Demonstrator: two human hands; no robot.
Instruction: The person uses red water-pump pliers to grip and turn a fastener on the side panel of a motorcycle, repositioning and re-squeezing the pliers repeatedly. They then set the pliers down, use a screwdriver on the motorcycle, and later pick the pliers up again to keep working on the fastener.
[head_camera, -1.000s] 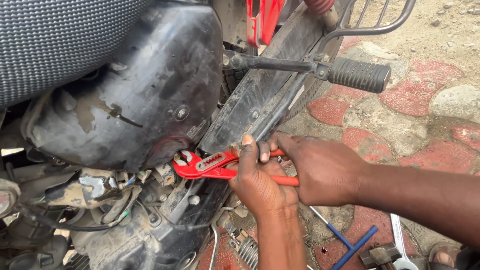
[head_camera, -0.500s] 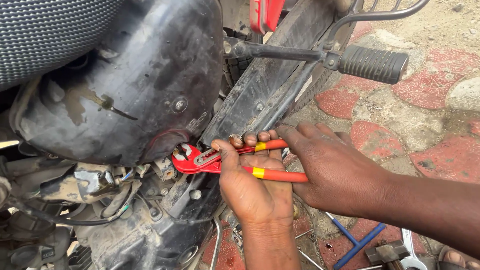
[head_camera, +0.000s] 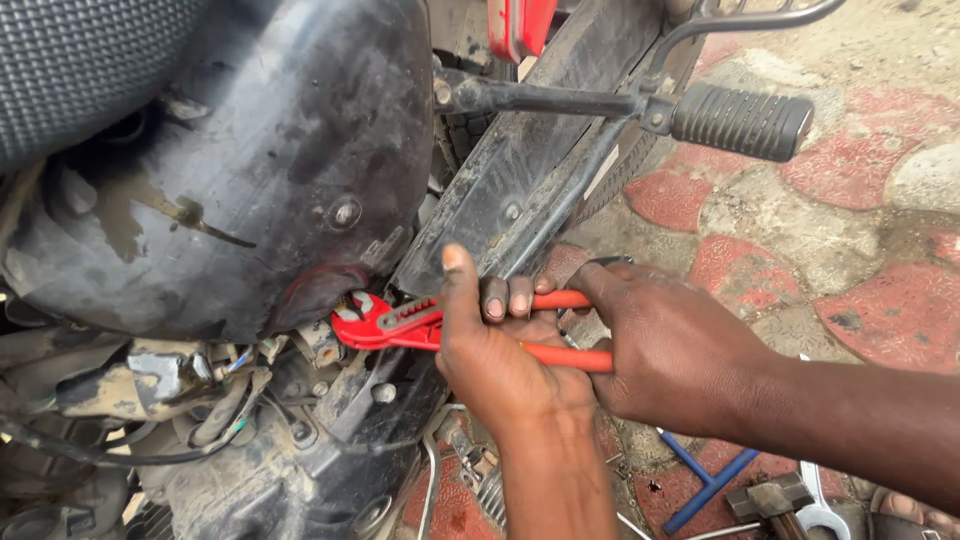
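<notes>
Red slip-joint pliers (head_camera: 395, 325) with orange handles reach under the dirty black plastic cover (head_camera: 250, 180) of a motorcycle. Their jaws sit around a small part by the engine wiring. My left hand (head_camera: 495, 360) comes up from the bottom edge. Its fingers curl over the upper handle and its thumb points up against the frame. My right hand (head_camera: 680, 350) comes in from the right and wraps the ends of both handles.
A black rubber footpeg (head_camera: 740, 120) on its metal bar juts out above the hands. On the red and grey paving (head_camera: 870, 300) at the lower right lie a blue cross wrench (head_camera: 705, 475), a hammer head (head_camera: 770, 497) and a spanner (head_camera: 820, 505). Loose wires (head_camera: 220, 400) hang at the left.
The pliers stay on the same spot under the cover. Their handles have spread apart since a second ago, and my left thumb has lifted off them to point upward.
</notes>
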